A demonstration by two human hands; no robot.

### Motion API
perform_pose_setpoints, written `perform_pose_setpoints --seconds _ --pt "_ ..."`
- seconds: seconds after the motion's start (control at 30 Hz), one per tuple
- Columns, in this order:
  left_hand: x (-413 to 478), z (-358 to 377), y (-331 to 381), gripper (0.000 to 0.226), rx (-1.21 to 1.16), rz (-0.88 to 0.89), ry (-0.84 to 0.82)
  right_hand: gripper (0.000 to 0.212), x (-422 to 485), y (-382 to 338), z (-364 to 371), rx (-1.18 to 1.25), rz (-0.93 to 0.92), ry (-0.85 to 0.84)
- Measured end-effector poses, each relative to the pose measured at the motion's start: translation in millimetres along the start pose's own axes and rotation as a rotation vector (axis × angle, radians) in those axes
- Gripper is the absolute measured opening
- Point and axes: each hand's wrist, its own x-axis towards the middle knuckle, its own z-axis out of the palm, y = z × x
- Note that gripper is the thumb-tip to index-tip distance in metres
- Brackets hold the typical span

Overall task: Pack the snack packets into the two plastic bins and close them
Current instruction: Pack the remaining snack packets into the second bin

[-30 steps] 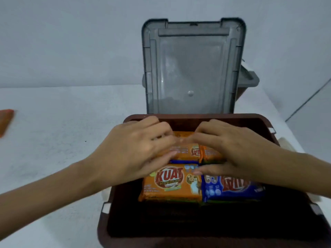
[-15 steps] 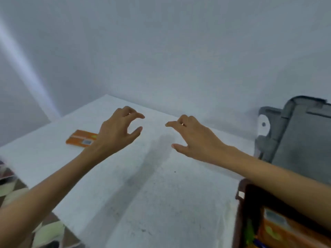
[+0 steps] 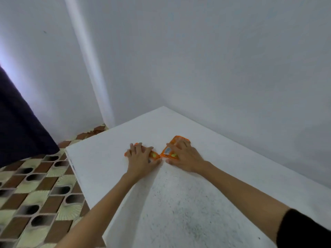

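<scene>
White table (image 3: 179, 203), hands (image 3: 141, 157) (image 3: 184, 158) on orange packets (image 3: 155, 155) (image 3: 168, 150)

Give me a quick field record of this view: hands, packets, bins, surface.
left hand: rests on the left orange packet, fingers spread over it
right hand: rests on the right orange packet, fingers spread over it
packets: both flat on the table, near corners close together; touching or not, cannot tell
plastic bins: not in view
white table: packets lie near its far corner
tiled floor: patterned, visible beyond the table's left edge
</scene>
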Motion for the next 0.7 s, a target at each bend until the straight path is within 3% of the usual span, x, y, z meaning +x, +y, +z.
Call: perform_pose_setpoints --seconds 0.13,0.27,0.33,0.4,0.43,0.5,0.57,0.63,0.7 --pt "-0.1 -2.1 -4.2 0.091 -0.051 0.066 0.017 0.06 13.0 -4.1 3.2 -0.029 -0.018 -0.054" --pt "-7.1 -19.8 -20.6 0.05 -0.285 0.21 0.037 0.073 -7.4 -1.6 6.9 0.054 -0.084 0.055" --pt "-11.7 -26.6 -29.2 0.036 -0.419 0.193 0.074 0.056 -23.0 8.1 7.7 0.033 -0.114 0.149" --pt "-13.9 -31.2 -30.3 0.022 -0.409 0.132 0.175 0.038 -32.4 13.2 0.6 0.047 -0.051 0.22" --pt "-14.4 -32.5 -27.7 0.021 -0.311 0.082 0.185 0.036 -32.4 13.2 -3.8 0.049 -0.021 0.243" --pt "-16.8 -32.4 -22.0 0.049 -0.061 -0.028 0.01 0.035 -26.9 9.6 -8.0 0.09 0.034 0.237" --pt "-19.4 -26.9 -17.5 0.074 0.077 -0.078 -0.18 0.059 -21.6 5.1 -8.4 0.141 0.122 0.116" --pt "-23.2 -18.5 -16.2 0.071 0.114 -0.078 -0.163 0.063 -17.9 2.5 -2.3 0.14 0.205 0.024" --pt "-27.5 -15.4 -15.3 0.054 0.109 -0.069 -0.031 0.052 -17.6 1.1 3.7 0.072 0.235 0.068"
